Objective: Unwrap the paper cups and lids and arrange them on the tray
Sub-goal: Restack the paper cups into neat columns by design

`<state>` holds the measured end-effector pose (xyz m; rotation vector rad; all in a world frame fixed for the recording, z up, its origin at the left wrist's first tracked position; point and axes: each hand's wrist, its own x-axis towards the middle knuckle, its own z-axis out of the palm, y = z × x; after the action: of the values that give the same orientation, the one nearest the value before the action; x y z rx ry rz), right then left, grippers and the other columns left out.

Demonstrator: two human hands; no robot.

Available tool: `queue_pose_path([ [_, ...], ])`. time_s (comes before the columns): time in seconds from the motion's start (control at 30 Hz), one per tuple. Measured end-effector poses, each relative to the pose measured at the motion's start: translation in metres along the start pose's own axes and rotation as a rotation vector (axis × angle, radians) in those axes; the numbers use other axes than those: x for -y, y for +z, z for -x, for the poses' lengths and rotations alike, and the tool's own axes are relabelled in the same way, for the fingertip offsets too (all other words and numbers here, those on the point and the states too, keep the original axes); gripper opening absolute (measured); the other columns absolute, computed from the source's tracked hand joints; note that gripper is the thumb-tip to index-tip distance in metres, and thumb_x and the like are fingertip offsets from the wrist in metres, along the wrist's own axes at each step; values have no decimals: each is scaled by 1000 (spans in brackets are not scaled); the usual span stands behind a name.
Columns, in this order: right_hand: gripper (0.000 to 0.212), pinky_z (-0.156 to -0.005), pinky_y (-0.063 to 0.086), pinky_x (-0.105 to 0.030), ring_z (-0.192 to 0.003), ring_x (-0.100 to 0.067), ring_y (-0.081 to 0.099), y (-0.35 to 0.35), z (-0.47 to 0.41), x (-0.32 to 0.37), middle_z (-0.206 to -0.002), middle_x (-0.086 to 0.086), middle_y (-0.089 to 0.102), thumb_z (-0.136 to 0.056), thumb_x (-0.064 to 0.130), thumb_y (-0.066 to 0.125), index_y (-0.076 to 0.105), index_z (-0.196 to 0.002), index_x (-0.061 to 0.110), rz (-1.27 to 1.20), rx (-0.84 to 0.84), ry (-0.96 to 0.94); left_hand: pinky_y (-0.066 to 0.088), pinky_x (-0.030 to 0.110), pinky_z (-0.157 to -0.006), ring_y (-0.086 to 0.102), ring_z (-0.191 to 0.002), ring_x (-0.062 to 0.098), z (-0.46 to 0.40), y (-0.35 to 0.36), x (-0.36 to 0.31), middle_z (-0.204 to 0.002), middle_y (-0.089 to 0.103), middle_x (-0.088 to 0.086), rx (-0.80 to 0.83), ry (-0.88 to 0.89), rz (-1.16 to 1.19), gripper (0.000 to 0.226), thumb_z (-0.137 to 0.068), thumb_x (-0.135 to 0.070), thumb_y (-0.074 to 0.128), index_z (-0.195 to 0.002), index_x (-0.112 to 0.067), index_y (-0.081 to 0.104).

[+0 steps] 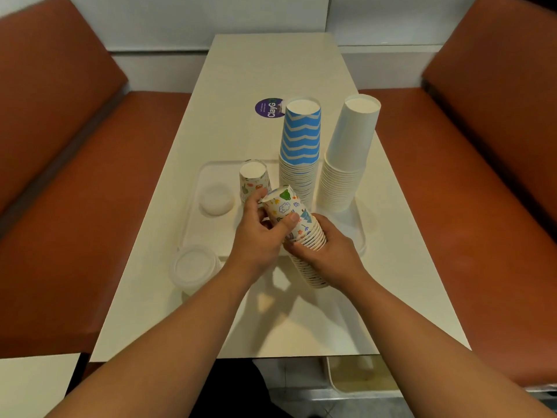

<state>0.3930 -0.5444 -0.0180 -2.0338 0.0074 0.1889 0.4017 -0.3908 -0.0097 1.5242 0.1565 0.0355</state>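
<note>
A tilted stack of small paper cups with colourful doodles [297, 227] is held over the near edge of the white plastic tray [193, 227] on the cream counter [301, 321]. The low end of the stack is gripped by the right hand [327, 251], fingers curled under it. The top cup is pinched by the left hand [260, 233], thumb on its side. A round stack of clear plastic lids [194, 268] is seen on the counter, just left of the tray. On the tray, a smaller lid stack [217, 199], a short stack of doodle cups [254, 179], a tall blue zigzag cup stack [300, 146] and a tall plain white cup stack [349, 152] are set upside down. A round purple sticker [269, 108] is seen farther back.
</note>
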Motion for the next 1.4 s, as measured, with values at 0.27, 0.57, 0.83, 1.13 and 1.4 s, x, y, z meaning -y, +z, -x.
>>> queue_pose_path([
  [0.27,60,-75,44,-13,-96,6,60,-1,-1,-1,-108,19,66,-71,53,81,54,-124,42,-45,0,27,57,32,-77,69,-97,15,-18,-14,-34,-112,65,6,-127,208,10,45,-86,-13,72,-121,-23,45],
  [0.57,49,-72,44,-15,-94,5,61,-3,-2,-4,-105,24,65,-75,49,80,52,-115,49,-153,-2,79,57,42,-79,65,-94,25,-79,-45,-53,-113,61,10,-156,340,-630,56,-79,-31,73,-122,-20,39],
  [0.83,59,-76,48,-18,-97,0,64,-2,-3,-9,-109,18,68,-70,52,82,56,-122,40,-146,7,61,38,24,-89,51,-118,20,-58,-31,-35,-131,55,8,-253,243,-654,55,-86,-33,71,-132,-16,45],
  [1.13,59,-86,54,-30,-96,-3,66,-3,-5,-17,-107,16,70,-71,42,85,57,-123,41,-132,37,24,54,41,-96,67,-107,11,10,19,7,-116,68,-4,63,-46,-50,80,-64,-40,82,-133,-24,45],
  [1.4,63,-86,54,-27,-95,0,67,-4,-3,-16,-107,17,71,-67,49,86,57,-122,42,-136,48,-10,58,42,-89,69,-101,12,0,14,2,-112,70,-2,-11,-11,-35,62,-74,-26,82,-128,-21,51],
])
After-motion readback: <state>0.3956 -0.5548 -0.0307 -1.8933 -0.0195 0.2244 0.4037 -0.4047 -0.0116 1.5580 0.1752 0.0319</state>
